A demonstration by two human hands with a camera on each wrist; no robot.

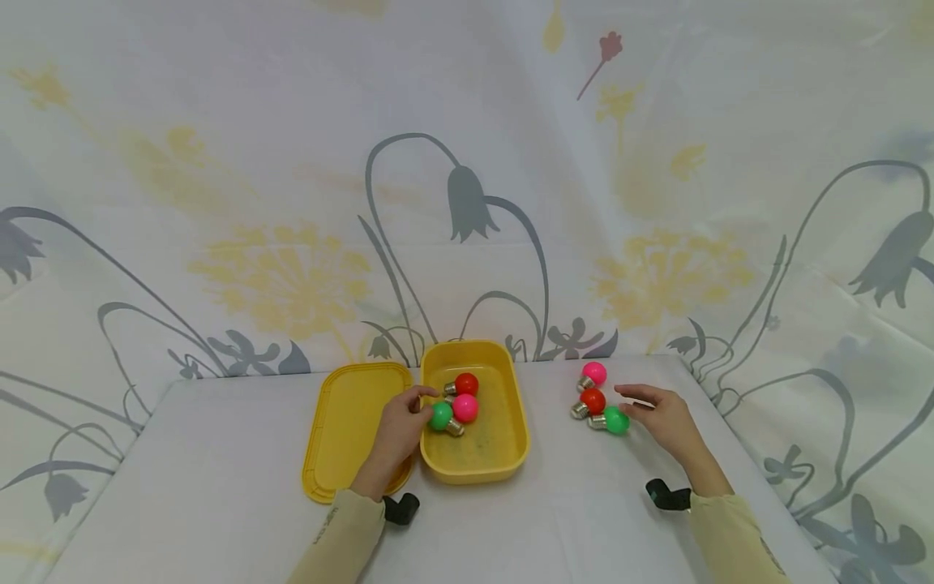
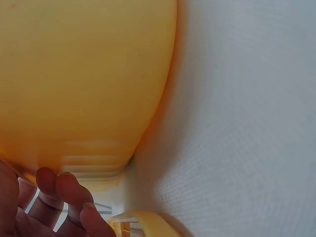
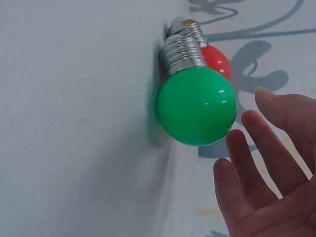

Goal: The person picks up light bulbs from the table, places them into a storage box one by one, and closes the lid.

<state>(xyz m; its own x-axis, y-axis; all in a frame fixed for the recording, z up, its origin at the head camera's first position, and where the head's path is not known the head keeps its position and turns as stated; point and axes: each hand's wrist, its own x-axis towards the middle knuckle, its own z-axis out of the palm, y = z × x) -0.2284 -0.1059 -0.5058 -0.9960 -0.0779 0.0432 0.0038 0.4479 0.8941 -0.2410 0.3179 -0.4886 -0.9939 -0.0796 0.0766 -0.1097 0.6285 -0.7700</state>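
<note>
Over white cloth [image 1: 569, 503], right hand [image 1: 666, 420] hangs relaxed by a green bulb [image 1: 617, 420] — left hand [image 1: 400, 423] at tub [image 1: 477, 474], grip unclear.

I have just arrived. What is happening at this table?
A person has the left hand at the left rim of a box; whether it grips anything is unclear. Inside lie a red bulb, a pink bulb and a green bulb. The right hand, holding nothing, is beside a second green bulb on the table, where a second red bulb and second pink bulb lie. The lid lies left of the box.
</note>
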